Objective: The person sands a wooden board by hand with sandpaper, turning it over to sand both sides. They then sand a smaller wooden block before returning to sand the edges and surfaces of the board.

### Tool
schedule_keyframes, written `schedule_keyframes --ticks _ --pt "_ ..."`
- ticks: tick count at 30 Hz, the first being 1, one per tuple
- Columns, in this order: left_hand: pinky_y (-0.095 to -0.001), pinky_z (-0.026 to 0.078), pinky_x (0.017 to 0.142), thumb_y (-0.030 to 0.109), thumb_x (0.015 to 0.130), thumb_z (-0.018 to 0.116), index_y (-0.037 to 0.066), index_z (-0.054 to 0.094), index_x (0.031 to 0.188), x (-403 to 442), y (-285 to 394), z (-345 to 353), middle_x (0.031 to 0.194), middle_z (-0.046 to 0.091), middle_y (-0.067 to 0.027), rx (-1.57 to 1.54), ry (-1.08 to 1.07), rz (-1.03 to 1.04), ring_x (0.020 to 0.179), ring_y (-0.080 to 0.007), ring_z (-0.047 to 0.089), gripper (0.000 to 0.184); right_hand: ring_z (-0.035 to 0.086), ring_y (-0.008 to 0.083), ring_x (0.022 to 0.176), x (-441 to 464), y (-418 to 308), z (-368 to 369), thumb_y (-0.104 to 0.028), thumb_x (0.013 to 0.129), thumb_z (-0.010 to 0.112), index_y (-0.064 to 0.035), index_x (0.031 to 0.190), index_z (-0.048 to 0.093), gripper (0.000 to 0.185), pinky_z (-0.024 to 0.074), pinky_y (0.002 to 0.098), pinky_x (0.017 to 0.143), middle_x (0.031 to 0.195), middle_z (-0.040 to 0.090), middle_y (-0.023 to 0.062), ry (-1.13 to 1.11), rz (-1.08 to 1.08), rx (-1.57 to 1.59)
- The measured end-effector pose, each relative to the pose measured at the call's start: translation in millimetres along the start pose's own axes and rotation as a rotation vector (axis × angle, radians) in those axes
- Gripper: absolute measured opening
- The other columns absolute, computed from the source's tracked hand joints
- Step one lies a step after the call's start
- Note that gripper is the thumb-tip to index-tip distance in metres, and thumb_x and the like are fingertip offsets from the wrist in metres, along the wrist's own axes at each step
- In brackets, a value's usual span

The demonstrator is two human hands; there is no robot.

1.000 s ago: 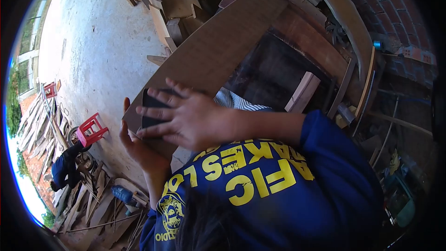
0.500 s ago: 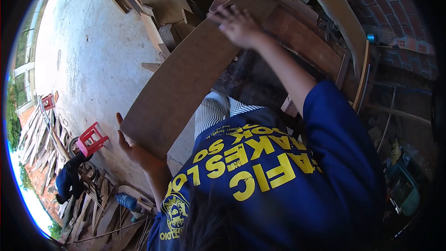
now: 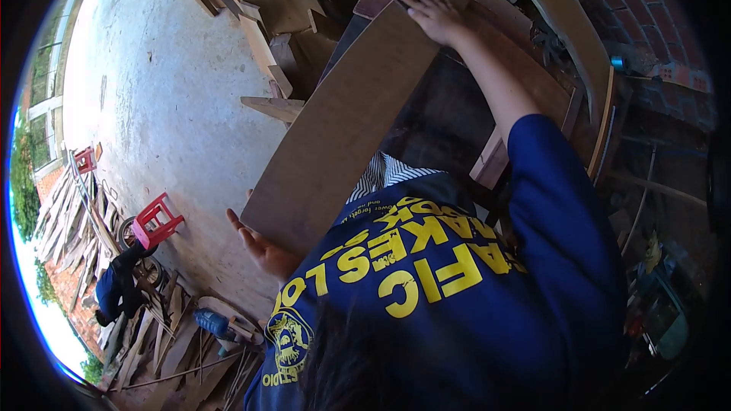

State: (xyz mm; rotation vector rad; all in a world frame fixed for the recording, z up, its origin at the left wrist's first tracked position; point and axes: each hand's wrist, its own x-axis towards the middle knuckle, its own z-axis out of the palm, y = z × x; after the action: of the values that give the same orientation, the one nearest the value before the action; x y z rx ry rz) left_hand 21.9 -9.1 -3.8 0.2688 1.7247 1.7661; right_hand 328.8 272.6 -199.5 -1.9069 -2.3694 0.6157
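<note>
A long brown wooden board with a slightly curved edge lies slantwise in front of me, its near end close to my shirt. My left hand is at that near end, fingers stretched out past the corner and the palm against the board; part of the hand is hidden by it. Toward the far end, my right hand rests on the board with fingers spread, fingertips close to the left edge. Beneath the far part is a dark reddish-brown wooden surface.
Wooden pieces and box-like parts stand at the upper left. A red plastic stool is on the concrete floor. Past it are a person, a blue water bottle and piled wood scraps. A brick wall rises at right.
The board's near end and my left hand have shifted right and closer to my body. My right hand has moved up and right toward the board's far end.
</note>
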Motion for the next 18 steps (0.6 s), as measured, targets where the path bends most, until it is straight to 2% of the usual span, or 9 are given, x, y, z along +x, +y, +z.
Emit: schedule_keyframes --ticks 1,2,4,7,10,13,15,17,18 --pt "-0.0404 0.021 0.112 0.031 0.1 0.021 0.008 0.026 0.143 5 -7 -11 0.146 0.031 -0.0109 0.085 -0.132 0.072 0.131 -0.0258 0.034 0.049 0.01 0.0312 0.14 5 5 -3 -0.048 0.096 0.022 -0.0446 0.142 0.019 0.046 0.0069 0.0509 0.112 0.153 0.011 -0.0027 -0.009 0.034 0.044" --pt "-0.0404 0.021 0.112 0.031 0.1 0.021 0.008 0.026 0.143 10 -11 -20 0.146 0.031 -0.0109 0.082 -0.117 0.073 0.131 -0.0258 0.034 0.049 0.01 0.0312 0.14 4 3 1 -0.048 0.096 0.022 -0.0446 0.142 0.019 0.046 0.0069 0.0509 0.112 0.153 0.011 -0.0027 -0.015 0.02 0.04" --pt "-0.0468 0.022 0.11 0.034 0.098 0.022 0.012 0.019 0.145 17 -15 -20 0.15 0.021 -0.011 -0.101 -0.174 0.152 0.134 -0.0294 0.03 0.051 0.011 0.0315 0.14 -10 -20 1 -0.047 0.096 0.022 -0.0447 0.142 0.019 0.046 0.0065 0.0507 0.112 0.153 0.011 -0.0017 0.011 0.021 -0.006" --pt "-0.0464 0.024 0.109 0.035 0.098 0.023 0.012 0.02 0.144 17 -3 -11 0.151 0.021 -0.0059 -0.106 -0.224 0.158 0.134 -0.0277 0.03 0.052 0.014 0.034 0.139 -76 -116 -15 -0.042 0.096 0.028 -0.0414 0.142 0.023 0.046 0.0055 0.0532 0.112 0.152 0.016 0.0006 0.03 -0.359 0.002" --pt "-0.046 0.026 0.108 0.037 0.096 0.025 0.012 0.02 0.144 19 5 -6 0.15 0.021 -0.0064 -0.033 -0.259 0.122 0.132 -0.0278 0.031 0.054 0.015 0.0315 0.14 -157 -218 -34 -0.042 0.096 0.03 -0.0414 0.141 0.027 0.045 0.0018 0.0514 0.112 0.152 0.019 0.0008 -0.037 -0.767 0.159" --pt "-0.0463 0.027 0.107 0.04 0.095 0.029 0.012 0.018 0.144 14 6 -1 0.15 0.02 -0.0061 -0.064 -0.271 0.099 0.131 -0.0283 0.032 0.058 0.017 0.0305 0.139 -185 -244 -34 -0.042 0.094 0.034 -0.0411 0.139 0.031 0.045 0.0026 0.0521 0.112 0.151 0.022 0.0005 -0.069 -0.864 0.314" --pt "-0.0459 0.028 0.107 0.04 0.093 0.032 0.012 0.02 0.143 14 5 -2 0.15 0.021 -0.006 -0.041 -0.246 0.099 0.13 -0.0278 0.033 0.059 0.015 0.0297 0.14 -160 -216 -30 -0.043 0.095 0.033 -0.0397 0.139 0.033 0.044 0.0019 0.0509 0.112 0.151 0.023 0.0008 -0.066 -0.771 0.221" --pt "-0.0454 0.028 0.107 0.04 0.093 0.032 0.012 0.021 0.143 14 0 -5 0.149 0.022 -0.0062 0.001 -0.216 0.087 0.13 -0.0279 0.034 0.058 0.021 0.0331 0.137 -113 -154 -19 -0.039 0.094 0.035 -0.0345 0.138 0.037 0.044 0.0109 0.0514 0.111 0.15 0.025 0.0041 0.075 -0.567 -0.011" --pt "-0.0448 0.029 0.107 0.04 0.092 0.033 0.012 0.023 0.142 13 -3 -5 0.148 0.023 -0.0064 0.029 -0.205 0.058 0.129 -0.0279 0.034 0.058 0.023 0.0369 0.136 -85 -116 -20 -0.039 0.094 0.035 -0.0333 0.139 0.035 0.045 0.0158 0.0539 0.109 0.15 0.025 0.0056 0.032 -0.434 -0.027"
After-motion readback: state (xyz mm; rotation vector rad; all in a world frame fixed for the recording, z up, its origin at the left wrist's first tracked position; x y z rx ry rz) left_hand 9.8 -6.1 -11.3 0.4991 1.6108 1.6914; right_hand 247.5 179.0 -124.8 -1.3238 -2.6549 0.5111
